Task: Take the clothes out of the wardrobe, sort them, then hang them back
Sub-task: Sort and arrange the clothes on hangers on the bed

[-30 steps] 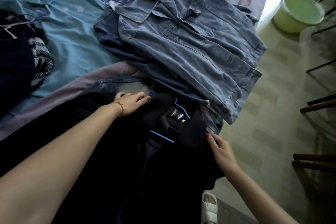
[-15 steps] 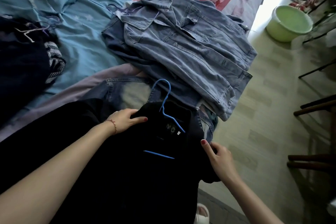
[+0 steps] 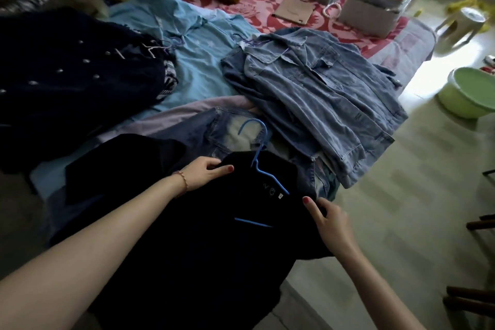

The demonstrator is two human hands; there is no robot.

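Black top (image 3: 203, 236) on a blue hanger (image 3: 261, 158), near edge of the bed (image 3: 407, 43). Left hand (image 3: 205, 173) and right hand (image 3: 330, 220) pinch its shoulders. Soft, light, limp: best lifted by the hanger hook.

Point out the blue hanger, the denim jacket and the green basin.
blue hanger (image 3: 257, 156): head view, on the neck below its hook.
denim jacket (image 3: 329, 104): head view, on the front panel beside the chest pocket.
green basin (image 3: 479, 88): head view, on its inner wall.
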